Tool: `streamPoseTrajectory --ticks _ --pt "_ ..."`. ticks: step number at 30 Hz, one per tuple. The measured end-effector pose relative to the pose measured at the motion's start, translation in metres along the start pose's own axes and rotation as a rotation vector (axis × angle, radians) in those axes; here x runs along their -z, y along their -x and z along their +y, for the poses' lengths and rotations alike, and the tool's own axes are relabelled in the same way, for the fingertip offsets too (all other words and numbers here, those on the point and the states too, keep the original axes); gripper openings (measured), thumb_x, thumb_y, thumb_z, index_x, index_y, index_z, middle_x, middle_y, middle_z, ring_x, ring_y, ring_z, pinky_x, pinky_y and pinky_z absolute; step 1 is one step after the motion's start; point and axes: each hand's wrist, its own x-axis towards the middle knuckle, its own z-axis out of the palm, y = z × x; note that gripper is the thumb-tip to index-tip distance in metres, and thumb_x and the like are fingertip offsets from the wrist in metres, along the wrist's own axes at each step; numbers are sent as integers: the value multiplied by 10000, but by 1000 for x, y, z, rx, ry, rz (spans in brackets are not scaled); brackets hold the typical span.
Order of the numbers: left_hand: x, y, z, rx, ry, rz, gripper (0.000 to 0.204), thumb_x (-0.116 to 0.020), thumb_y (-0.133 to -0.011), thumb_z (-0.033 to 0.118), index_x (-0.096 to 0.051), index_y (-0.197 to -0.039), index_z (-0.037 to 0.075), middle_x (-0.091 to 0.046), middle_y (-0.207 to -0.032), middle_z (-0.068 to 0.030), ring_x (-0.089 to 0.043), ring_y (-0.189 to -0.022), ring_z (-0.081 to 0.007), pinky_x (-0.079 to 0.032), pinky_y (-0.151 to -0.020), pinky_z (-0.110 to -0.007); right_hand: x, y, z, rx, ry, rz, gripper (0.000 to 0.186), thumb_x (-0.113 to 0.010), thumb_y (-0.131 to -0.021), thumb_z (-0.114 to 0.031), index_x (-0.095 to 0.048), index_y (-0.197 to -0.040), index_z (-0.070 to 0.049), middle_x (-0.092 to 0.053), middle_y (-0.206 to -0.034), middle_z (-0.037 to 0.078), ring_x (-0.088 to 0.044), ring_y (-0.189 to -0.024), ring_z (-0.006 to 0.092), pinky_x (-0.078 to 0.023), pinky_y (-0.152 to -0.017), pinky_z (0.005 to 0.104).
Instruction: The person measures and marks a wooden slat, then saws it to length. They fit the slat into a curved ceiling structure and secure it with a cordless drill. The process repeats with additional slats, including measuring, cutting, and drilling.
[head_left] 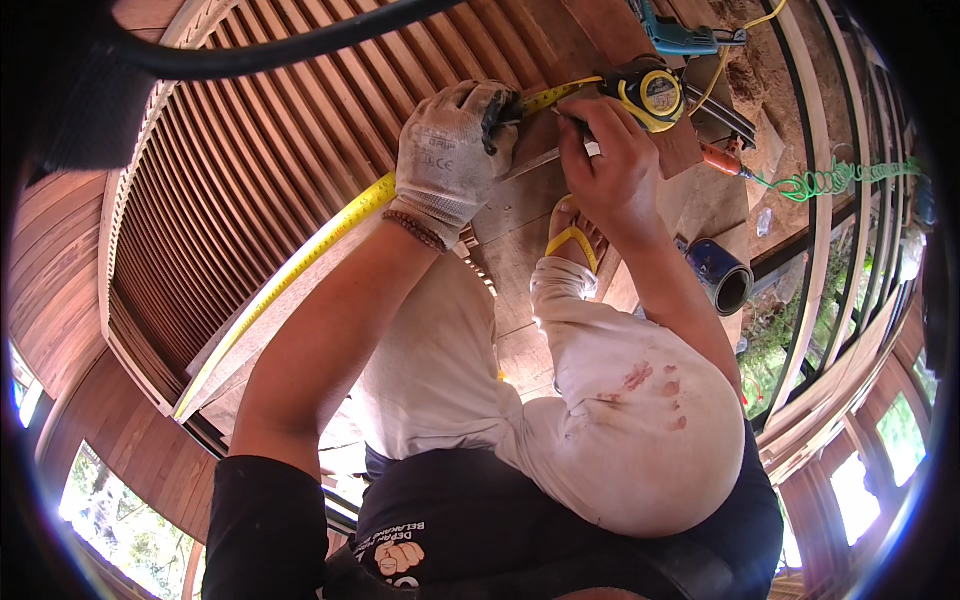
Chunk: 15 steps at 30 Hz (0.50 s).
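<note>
My gloved left hand (452,152) presses closed on the yellow tape (330,235) against the board (520,205), while my bare right hand (605,165) pinches a pencil (530,163) beside the tape case (650,97).

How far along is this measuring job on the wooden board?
Done: the yellow tape measure is pulled out along the board. In hand: the gloved left hand pins the tape blade while the bare right hand marks. Left: no cut shows; the blue drill lies untouched.
</note>
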Motion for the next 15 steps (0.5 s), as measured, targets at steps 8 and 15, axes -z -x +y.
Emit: streamPoseTrajectory --ticks 8,15 --pt "0 -1 1 12 -9 -7 239 -690 -865 187 -723 -1089 111 -736 -1038 -141 -703 -968 -376 -569 -851 -461 -1 -1 1 7 10 -2 159 -697 -826 14 -660 -975 -26 -667 -869 145 -671 -706 357 -540 -592 410" --pt "1 -2 2 0 14 -5 232 -687 -860 169 -723 -1081 111 -737 -1042 -133 -704 -965 -372 -574 -840 -454 -1 -1 -1 -10 19 -7 153 -688 -831 28 -660 -973 -24 -675 -882 145 -676 -742 357 -541 -631 406"
